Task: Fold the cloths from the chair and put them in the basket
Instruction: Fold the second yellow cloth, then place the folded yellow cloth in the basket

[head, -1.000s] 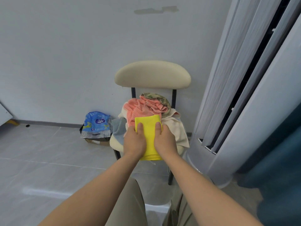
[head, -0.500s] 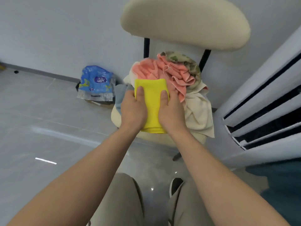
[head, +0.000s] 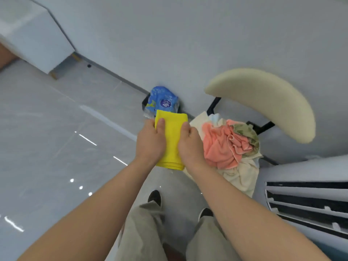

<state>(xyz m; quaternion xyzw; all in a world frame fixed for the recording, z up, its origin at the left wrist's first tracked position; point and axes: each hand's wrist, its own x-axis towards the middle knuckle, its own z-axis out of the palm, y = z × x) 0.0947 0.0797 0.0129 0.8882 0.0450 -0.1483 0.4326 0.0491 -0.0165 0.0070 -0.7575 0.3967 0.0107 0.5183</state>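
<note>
**Fig.: Folded yellow cloth, two-hand hold**

Yellow cloth [head: 170,142], folded to a thick pad, sits at 9 o'clock of the pile [head: 220,147] on the chair [head: 263,102]. L hand [head: 150,143] and R hand [head: 190,146] grip its long edges, thumbs on top. Judged light, soft, floppy; layers may slip, so pinch thru all layers at mid-edge. Basket not in view.

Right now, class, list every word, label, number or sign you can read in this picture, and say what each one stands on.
Blue pack, round purple badge: a white mark, too blurred to read.
No other text, number or sign can be made out.
</note>
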